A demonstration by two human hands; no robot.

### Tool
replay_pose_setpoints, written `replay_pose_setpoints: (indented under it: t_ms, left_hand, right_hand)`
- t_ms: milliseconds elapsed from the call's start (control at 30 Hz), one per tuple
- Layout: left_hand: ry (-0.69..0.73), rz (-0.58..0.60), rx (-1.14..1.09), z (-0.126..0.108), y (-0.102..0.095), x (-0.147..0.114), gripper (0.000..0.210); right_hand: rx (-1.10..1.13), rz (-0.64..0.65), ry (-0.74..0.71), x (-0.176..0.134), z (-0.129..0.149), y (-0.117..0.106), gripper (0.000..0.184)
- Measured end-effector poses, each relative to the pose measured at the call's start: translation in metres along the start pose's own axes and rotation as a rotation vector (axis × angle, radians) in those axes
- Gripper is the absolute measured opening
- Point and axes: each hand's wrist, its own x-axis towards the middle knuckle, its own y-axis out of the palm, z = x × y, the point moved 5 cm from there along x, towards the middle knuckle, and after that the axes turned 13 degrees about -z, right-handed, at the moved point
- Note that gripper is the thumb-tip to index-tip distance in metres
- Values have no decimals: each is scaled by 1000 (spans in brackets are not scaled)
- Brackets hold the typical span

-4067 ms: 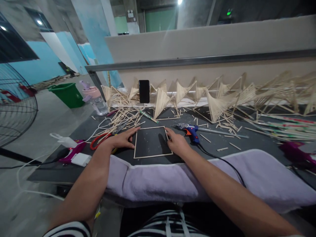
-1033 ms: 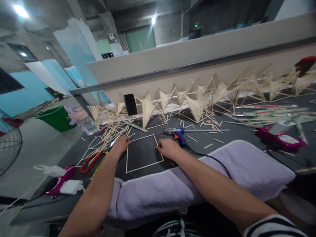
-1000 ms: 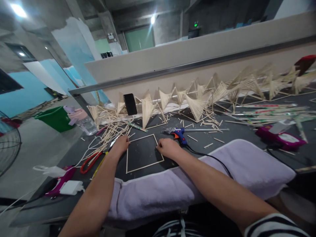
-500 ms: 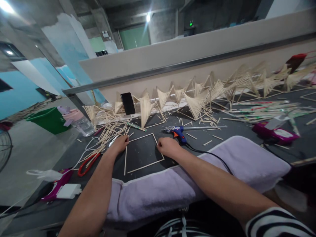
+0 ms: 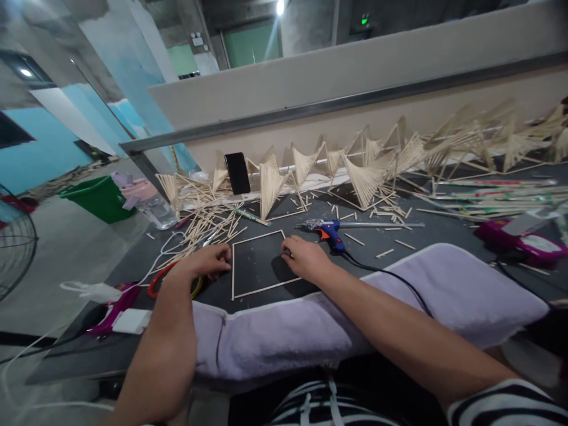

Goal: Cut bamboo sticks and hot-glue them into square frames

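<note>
A square frame of thin wooden sticks (image 5: 258, 290) lies flat on the dark table. Beside its left stick is my left hand (image 5: 208, 261), fingers loosely curled and a little apart, with nothing visible in them. My right hand (image 5: 306, 258) is closed at the frame's right side, its fingers over the right stick and hiding most of it. Just beyond my right hand lies a blue glue gun (image 5: 331, 232) with a clear glue stick in its back. Red-handled scissors (image 5: 158, 280) lie partly hidden behind my left wrist.
Twisted stick models (image 5: 361, 180) line the back of the table, with a phone (image 5: 237, 173) propped among them. Loose sticks (image 5: 208, 228) pile up at left. A lilac towel-covered cushion (image 5: 284, 334) runs along the front edge. The glue gun's cord (image 5: 390, 277) crosses the cushion.
The frame's left stick now meets the bottom stick, closing the gap at the near left corner. My left hand has moved down along the left side, off the far corner. The view has shifted slightly.
</note>
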Motion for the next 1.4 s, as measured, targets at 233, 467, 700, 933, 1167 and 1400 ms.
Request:
replay_pose_setpoints:
  t_ms: [233,467,700,933,1167,1400]
  left_hand:
    - [-66,-462,334,-2,-5,33,13]
    - [69,-491,413,-9,-4,53,12]
    - [144,-434,436,-8,-3,58,7]
    - [158,-452,399,-10,-4,52,9]
    - [157,-462,385,-9,-3,46,9]
    - [232,-420,367,-7,2,48,10]
  right_hand:
    - [-106,85,188,3,-16,10,21]
    - [-88,85,224,8,-15,13,23]
    - [-80,72,246,11,-20,19,23]
    - [-136,20,159,31,-8,21,25]
    - [-182,48,94,65,1,41,23]
    - [-191,82,66,70,-10,43,24]
